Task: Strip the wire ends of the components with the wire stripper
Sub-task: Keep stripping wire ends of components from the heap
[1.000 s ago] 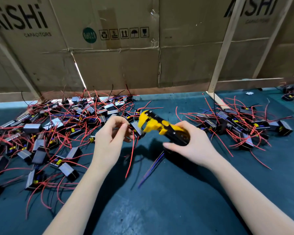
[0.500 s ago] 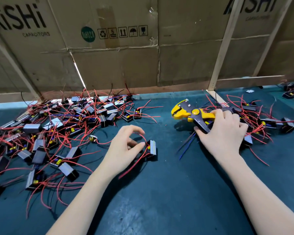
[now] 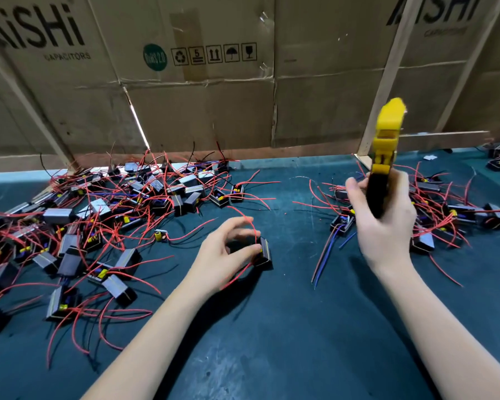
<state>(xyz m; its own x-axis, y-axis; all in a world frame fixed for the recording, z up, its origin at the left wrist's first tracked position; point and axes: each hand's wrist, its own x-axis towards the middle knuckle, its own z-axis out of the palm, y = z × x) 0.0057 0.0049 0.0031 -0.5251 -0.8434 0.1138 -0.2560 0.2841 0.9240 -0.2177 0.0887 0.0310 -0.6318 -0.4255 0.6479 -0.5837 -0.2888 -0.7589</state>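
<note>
1 small black component [image 3: 264, 252], pinched by the left hand [image 3: 223, 255], looks light with floppy red wires, while the right hand [image 3: 384, 226] grips the stripper [image 3: 383, 157]; best held by its rigid body.

Both bare arms reach forward. The left hand [image 3: 223, 249] is low, palm down, fingers curled, with thumb and fingertips pinching something small. The right hand [image 3: 384, 223] is up higher, its back facing us, fingers wrapped tight around a handle, wrist bent up
</note>
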